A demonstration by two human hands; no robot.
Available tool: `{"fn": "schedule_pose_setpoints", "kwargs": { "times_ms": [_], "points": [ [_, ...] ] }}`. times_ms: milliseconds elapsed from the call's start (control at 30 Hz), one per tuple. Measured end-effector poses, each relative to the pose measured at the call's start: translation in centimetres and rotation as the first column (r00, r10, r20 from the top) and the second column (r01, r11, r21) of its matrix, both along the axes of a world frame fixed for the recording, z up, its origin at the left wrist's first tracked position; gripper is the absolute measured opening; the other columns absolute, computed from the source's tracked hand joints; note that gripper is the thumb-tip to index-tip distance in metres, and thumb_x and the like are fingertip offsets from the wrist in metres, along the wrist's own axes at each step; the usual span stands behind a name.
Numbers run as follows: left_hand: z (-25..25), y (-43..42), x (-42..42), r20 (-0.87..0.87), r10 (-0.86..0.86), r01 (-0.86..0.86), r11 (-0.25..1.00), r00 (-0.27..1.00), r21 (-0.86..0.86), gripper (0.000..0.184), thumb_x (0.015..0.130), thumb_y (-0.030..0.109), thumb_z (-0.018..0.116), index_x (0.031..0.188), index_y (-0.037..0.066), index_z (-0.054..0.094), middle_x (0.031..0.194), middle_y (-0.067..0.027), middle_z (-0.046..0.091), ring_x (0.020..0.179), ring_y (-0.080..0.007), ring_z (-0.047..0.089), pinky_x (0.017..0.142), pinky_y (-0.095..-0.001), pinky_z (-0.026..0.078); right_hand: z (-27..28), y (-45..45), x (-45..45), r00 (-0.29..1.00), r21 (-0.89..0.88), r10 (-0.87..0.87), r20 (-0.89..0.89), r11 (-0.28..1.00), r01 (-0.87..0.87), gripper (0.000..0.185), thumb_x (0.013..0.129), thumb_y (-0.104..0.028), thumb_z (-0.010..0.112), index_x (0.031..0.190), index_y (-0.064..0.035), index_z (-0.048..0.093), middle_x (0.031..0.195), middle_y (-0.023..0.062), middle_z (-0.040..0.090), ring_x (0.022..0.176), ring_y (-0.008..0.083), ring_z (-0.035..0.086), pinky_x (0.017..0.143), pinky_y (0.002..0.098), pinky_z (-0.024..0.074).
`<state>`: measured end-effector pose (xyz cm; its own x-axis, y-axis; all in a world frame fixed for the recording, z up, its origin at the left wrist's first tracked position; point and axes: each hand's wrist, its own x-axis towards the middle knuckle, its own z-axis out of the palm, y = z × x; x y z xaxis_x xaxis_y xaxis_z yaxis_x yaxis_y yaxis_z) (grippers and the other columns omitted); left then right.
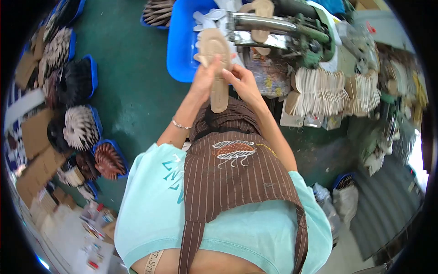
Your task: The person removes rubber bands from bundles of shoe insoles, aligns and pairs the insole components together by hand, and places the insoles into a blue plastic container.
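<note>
A beige sandal sole (220, 93) with a strap piece at its upper left is held upright in front of the apron. My left hand (205, 77) grips its left side, thumb across the footbed. On the right side, my right hand (243, 81) holds the edge with bent fingers. Just beyond the sole are a blue tub (179, 50) with white pieces in it and a machine with a metal roller arm (267, 21). Another beige sole (260, 35) lies against that machine's arms.
Rows of pale insoles (319, 91) stand at the right of the machine. Blue baskets of dark and light soles (81, 128) line the left floor, beside cardboard (39, 132). Bags (345, 203) and corrugated sheeting (388, 210) are at lower right.
</note>
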<state>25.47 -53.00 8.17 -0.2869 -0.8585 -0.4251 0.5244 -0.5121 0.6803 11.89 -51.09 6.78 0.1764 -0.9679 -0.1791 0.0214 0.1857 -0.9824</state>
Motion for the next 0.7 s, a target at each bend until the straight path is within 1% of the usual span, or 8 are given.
{"fn": "schedule_pose_setpoints", "kwargs": {
  "times_ms": [167, 267, 333, 400, 467, 500, 567, 700],
  "points": [
    [-0.1, -1.4, 1.2, 0.374, 0.135, -0.06, 0.977, 0.918, -0.205, 0.047, 0.091, 0.031, 0.057, 0.128, 0.005, 0.046, 0.122, -0.0104, 0.055, 0.118, -0.0175, 0.047, 0.097, -0.0298, 0.038, -1.9, -2.0, -5.2, 0.883, 0.111, -0.331, -0.333, 0.916, 0.386, 0.014, 0.087, -0.015, 0.062, 0.081, -0.0026, 0.063, 0.067, -0.0049, 0.052, 0.061, 0.0053, 0.043, 0.054, 0.0233, 0.0375],
    [4.0, -3.8, 6.1, 0.272, 0.062, 0.04, 0.935, 0.96, -0.352, 0.037, 0.091, 0.029, 0.057, 0.119, 0.005, 0.052, 0.119, -0.0122, 0.056, 0.109, -0.0173, 0.055, 0.09, -0.03, 0.044, -3.7, -5.0, -9.7, 0.897, 0.193, -0.426, -0.117, 0.876, 0.441, 0.022, 0.088, -0.017, 0.062, 0.098, 0.0018, 0.064, 0.08, 0.0015, 0.062, 0.071, 0.0079, 0.056, 0.061, 0.0204, 0.0454],
    [6.7, -5.1, 9.7, 0.148, 0.013, 0.071, 0.833, 0.989, -0.548, 0.031, 0.09, 0.028, 0.057, 0.112, 0.006, 0.056, 0.114, -0.0123, 0.058, 0.101, -0.0178, 0.059, 0.081, -0.0315, 0.049, 0.9, -5.9, -10.5, 0.943, 0.264, -0.259, -0.212, 0.914, 0.31, 0.025, 0.088, -0.017, 0.062, 0.103, 0.0027, 0.062, 0.085, 0.0058, 0.063, 0.076, 0.0114, 0.06, 0.067, 0.0218, 0.0487],
    [11.0, -5.2, 13.4, -0.058, -0.086, 0.014, 0.67, 0.995, -0.742, 0.015, 0.087, 0.021, 0.058, 0.094, 0.009, 0.061, 0.103, -0.0057, 0.062, 0.09, -0.0141, 0.06, 0.068, -0.0246, 0.05, 6.3, -5.9, -12.0, 0.959, 0.137, -0.071, -0.275, 0.984, 0.113, 0.025, 0.09, -0.018, 0.06, 0.102, 0.0032, 0.061, 0.086, 0.0061, 0.062, 0.078, 0.0116, 0.059, 0.07, 0.0232, 0.0487],
    [16.0, -4.0, 16.5, -0.075, -0.204, -0.012, 0.295, 0.976, -0.955, 0.025, 0.086, 0.029, 0.062, 0.094, 0.006, 0.062, 0.1, -0.006, 0.064, 0.084, -0.0135, 0.062, 0.058, -0.0225, 0.051, 15.1, -3.9, -13.4, 0.909, -0.053, 0.138, -0.393, 0.984, -0.172, 0.02, 0.089, -0.015, 0.056, 0.092, 0.0034, 0.062, 0.081, 0.0052, 0.059, 0.075, 0.0125, 0.056, 0.073, 0.0267, 0.0475],
    [17.7, -2.9, 17.5, -0.068, -0.168, -0.017, 0.288, 0.983, -0.958, 0.025, 0.086, 0.029, 0.062, 0.094, 0.006, 0.062, 0.1, -0.006, 0.064, 0.084, -0.0135, 0.062, 0.058, -0.0225, 0.051, 18.9, -2.1, -15.6, 0.83, -0.161, 0.065, -0.554, 0.97, -0.184, 0.018, 0.086, -0.015, 0.057, 0.084, 0.0022, 0.063, 0.079, 0.0066, 0.059, 0.072, 0.0139, 0.055, 0.068, 0.0296, 0.0474],
    [21.4, -0.2, 19.2, 0.013, -0.285, 0.035, 0.072, 0.958, -0.997, 0.019, 0.086, 0.025, 0.062, 0.088, 0.006, 0.063, 0.095, -0.005, 0.064, 0.076, -0.0123, 0.061, 0.052, -0.0203, 0.046, 23.2, -0.8, -18.7, 0.856, -0.753, 0.491, -0.162, 0.499, -0.429, 0.014, 0.081, -0.003, 0.05, 0.083, 0.0006, 0.063, 0.068, 0.0068, 0.059, 0.067, 0.0222, 0.056, 0.067, 0.038, 0.048],
    [25.2, 5.5, 20.0, 0.208, -0.41, 0.096, -0.277, 0.888, -0.956, 0.014, 0.084, 0.02, 0.062, 0.078, 0.008, 0.064, 0.087, -0.0034, 0.063, 0.065, -0.0106, 0.059, 0.044, -0.0169, 0.039, 23.0, -5.3, -17.6, 0.758, -0.826, 0.646, -0.089, 0.378, -0.419, 0.013, 0.081, -0.004, 0.051, 0.082, -0.0005, 0.064, 0.067, 0.0063, 0.059, 0.066, 0.0212, 0.057, 0.066, 0.0372, 0.0484]
  ]
}}
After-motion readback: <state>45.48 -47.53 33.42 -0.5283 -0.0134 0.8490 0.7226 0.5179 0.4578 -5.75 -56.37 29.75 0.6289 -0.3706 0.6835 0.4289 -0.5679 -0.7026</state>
